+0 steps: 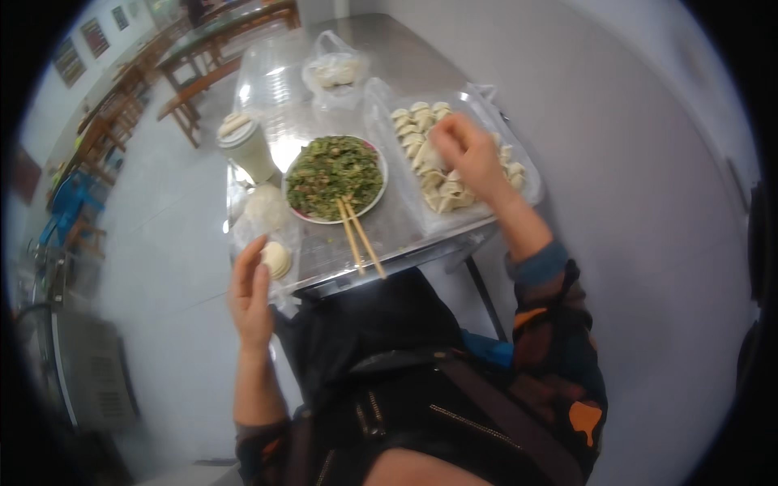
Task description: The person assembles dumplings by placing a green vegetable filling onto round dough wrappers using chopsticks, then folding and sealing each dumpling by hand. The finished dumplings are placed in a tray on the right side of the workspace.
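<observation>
My right hand [471, 159] hangs over rows of folded dumplings [448, 193] with its fingers bent. It is blurred, and whether a dumpling is between the fingertips cannot be made out. The dumplings rest on a tray lined with clear plastic [529, 182]. At the table's near left corner, my left hand [250, 297] is beside a small stack of round dough wrappers [276, 260], thumb and fingers apart. A plate heaped with chopped green filling [334, 173] sits between the hands. Two wooden chopsticks [358, 243] lean on its near rim, their ends reaching past the table edge.
Behind the wrappers, pale dough [265, 208] lies in plastic. A lidded cup [246, 146] stands left of the plate. A tied plastic bag [335, 70] with pale contents is farther back on the metal table [404, 45]. Wooden benches [197, 91] stand across the floor.
</observation>
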Available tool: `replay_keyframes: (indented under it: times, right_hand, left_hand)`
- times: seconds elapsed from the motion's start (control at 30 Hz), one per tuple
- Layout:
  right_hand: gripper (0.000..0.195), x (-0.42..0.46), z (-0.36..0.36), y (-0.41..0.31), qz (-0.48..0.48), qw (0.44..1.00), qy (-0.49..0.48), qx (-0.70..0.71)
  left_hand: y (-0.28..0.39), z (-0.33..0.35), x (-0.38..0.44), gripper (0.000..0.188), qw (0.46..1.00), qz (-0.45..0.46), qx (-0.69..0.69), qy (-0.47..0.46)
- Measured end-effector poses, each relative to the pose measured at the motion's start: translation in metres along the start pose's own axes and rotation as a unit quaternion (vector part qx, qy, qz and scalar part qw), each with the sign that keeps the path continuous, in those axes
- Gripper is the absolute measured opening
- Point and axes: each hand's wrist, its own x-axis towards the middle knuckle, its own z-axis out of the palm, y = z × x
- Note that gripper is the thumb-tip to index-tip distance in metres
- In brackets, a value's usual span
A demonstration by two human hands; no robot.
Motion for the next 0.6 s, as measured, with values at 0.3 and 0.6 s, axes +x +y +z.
replay_keyframes:
  times: [0.3, 0.6]
  right_hand:
    - [0.022, 0.063, -0.128, 0.164, 0.068, 0.968, -0.039, -0.238]
    - [0.022, 0.071, -0.117, 0.201, 0.086, 0.953, -0.071, -0.282]
  left_hand:
    - [-0.070, -0.044, -0.013, 0.027, 0.919, 0.067, 0.385, -0.054]
    - [-0.075, -0.044, 0.004, 0.030, 0.913, 0.101, 0.390, -0.062]
